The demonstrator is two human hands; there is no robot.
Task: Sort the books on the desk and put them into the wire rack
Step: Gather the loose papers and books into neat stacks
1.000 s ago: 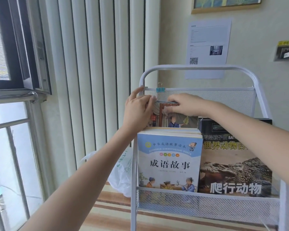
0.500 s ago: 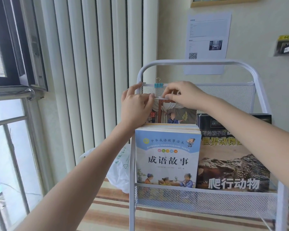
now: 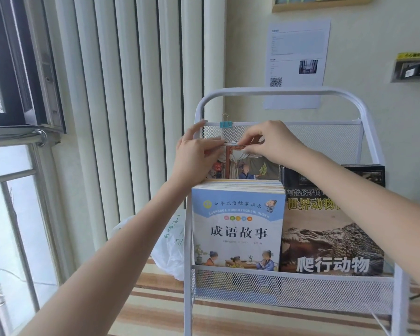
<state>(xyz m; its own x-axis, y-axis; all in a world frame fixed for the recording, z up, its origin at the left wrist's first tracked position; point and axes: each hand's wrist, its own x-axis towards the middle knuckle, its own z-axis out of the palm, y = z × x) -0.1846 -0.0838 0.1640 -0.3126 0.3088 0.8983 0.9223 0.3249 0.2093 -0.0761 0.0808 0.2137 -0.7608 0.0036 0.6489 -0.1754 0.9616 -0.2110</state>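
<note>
A white wire rack (image 3: 277,91) stands in front of me. Its front tier holds a stack of blue idiom-story books (image 3: 238,229) on the left and dark reptile animal books (image 3: 330,238) on the right. Behind them, in the upper tier, stands a picture book (image 3: 247,166) with a curtain scene on its cover. My left hand (image 3: 195,154) pinches that book's top edge at the left. My right hand (image 3: 272,139) pinches the same edge a little to the right. The lower part of the picture book is hidden by the front stacks.
A blue binder clip (image 3: 224,123) hangs on the rack's upper mesh rail. A white plastic bag (image 3: 170,248) lies on the striped floor left of the rack. Vertical blinds and a window fill the left; a printed sheet (image 3: 298,61) hangs on the wall behind.
Both hands have risen slightly along with the picture book's top edge, closer to the upper mesh rail. The front stacks have not moved.
</note>
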